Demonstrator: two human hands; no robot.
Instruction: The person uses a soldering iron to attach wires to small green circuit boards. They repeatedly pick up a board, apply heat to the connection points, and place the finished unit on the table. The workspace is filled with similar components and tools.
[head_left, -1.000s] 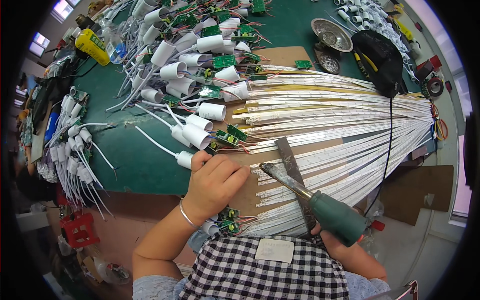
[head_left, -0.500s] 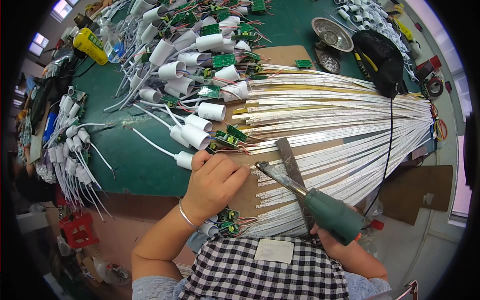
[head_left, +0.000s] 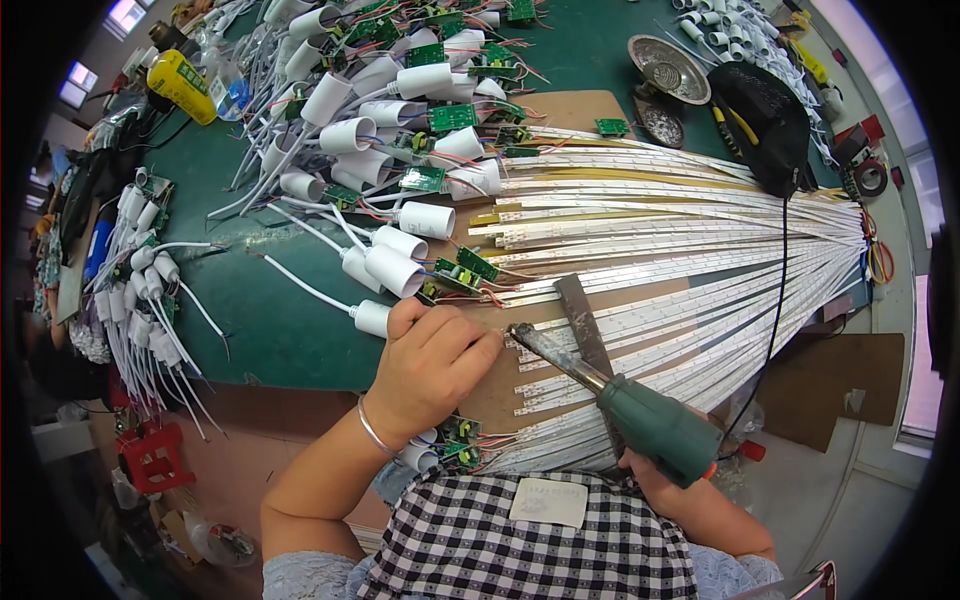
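Observation:
My left hand (head_left: 435,365), a bracelet at its wrist, is closed in a pinch over the near edge of the workbench. What its fingertips hold is hidden. A white cylindrical lamp cap (head_left: 371,319) with a cable lies against its knuckles. My right hand (head_left: 652,482) is wrapped round a green-handled soldering iron (head_left: 660,430), mostly hidden behind the handle. The iron's dark tip is at the left end of one of the white LED strips (head_left: 640,345), just right of my left fingertips. A dark flat metal bar (head_left: 582,322) lies across the strips, beneath the iron's shaft.
Lamp caps with green circuit boards (head_left: 452,117) are heaped at the back left; more caps (head_left: 150,290) lie farther left. A metal dish (head_left: 668,70), a black cap-like cloth thing (head_left: 760,125) and a black cord (head_left: 776,310) are at right. A yellow bottle (head_left: 180,88) stands far left.
The soldering iron has shifted very slightly left relative to the strips. My left hand keeps its closed pose at the same place.

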